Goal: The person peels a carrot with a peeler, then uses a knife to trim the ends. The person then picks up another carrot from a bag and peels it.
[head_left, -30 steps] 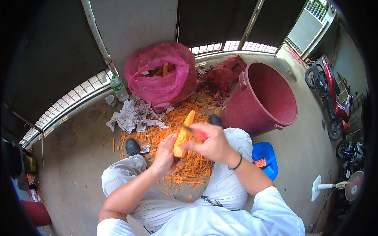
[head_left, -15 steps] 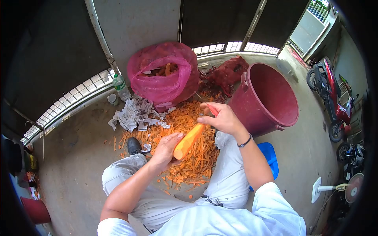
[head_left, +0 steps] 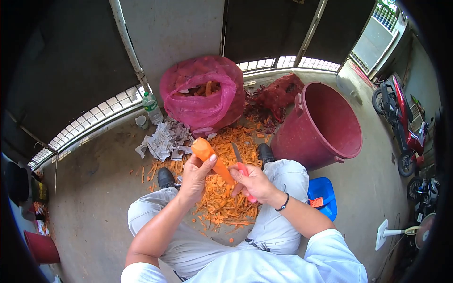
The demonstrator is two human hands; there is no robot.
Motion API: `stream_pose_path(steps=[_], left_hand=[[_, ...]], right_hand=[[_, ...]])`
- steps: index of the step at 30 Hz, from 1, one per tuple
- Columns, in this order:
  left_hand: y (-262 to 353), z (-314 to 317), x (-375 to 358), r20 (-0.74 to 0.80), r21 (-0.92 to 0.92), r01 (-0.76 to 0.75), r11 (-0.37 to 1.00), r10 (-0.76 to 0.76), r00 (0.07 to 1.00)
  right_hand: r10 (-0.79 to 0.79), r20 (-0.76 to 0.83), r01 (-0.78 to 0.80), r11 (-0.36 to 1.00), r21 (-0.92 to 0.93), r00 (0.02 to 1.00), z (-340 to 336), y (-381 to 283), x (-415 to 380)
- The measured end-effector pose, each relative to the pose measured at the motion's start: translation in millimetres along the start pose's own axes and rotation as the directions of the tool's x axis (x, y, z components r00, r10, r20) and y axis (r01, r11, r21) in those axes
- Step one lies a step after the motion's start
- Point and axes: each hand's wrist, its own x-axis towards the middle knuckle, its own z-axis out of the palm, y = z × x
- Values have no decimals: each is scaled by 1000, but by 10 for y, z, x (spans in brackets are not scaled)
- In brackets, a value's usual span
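My left hand is closed around a peeled orange carrot, which slants with its thick, cut end up and to the left. The carrot's thin end points down toward my right hand. That hand is wrapped round a knife's red handle, and the dark blade sticks up beyond the fingers, to the right of the carrot. Below both hands, a heap of carrot peelings covers the floor between my legs.
Behind the heap sits a pink mesh sack of carrots, with crumpled paper and a plastic bottle to its left. A large dark-red bin stands at right. Beside my right leg lies a blue plastic tray bearing an orange piece.
The carrot's thick end has swung from low and near me to up and away. My right hand has come down and toward me with the knife, whose blade now shows.
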Motion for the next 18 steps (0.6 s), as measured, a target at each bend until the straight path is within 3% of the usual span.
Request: stream_pose_path(steps=[1,2,4,5,7,8,9,10,12,15,18], left_hand=[[-2,-43,12,37,113,-52,992,48,998],[-13,-73,14,33,114,-50,992,47,998],[35,-60,27,116,217,-118,969,95,989],[55,-68,20,118,217,-119,969,95,988],[106,-73,-11,206,10,191,982,-189,960],[108,-49,-35,207,7,193,981,-190,960],[130,11,-67,189,-6,242,970,-237,953],[140,53,-85,173,-17,293,956,-285,943],[120,77,-106,180,-9,320,948,-313,933],[113,98,-126,199,-3,361,932,-353,914],[136,107,-128,218,-14,379,925,-367,904]], right_hand=[[-25,-69,16,991,-132,997,-97,51,78],[-22,-66,14,991,-131,998,-231,51,155],[-10,-253,-62,959,-276,967,-479,-69,291],[-12,-255,-61,959,-277,967,-564,-88,315],[-470,-209,338,820,-461,857,-616,-195,318],[-469,-210,336,821,-463,858,-630,-232,297],[-706,-7,530,538,-656,708,-499,-404,170],[-829,243,642,172,-747,505,-372,-533,56],[-815,264,648,169,-743,515,-235,-563,-42],[-703,390,546,-3,-838,594,-198,-584,-80],[-723,379,555,7,-832,577,-205,-541,-44]])
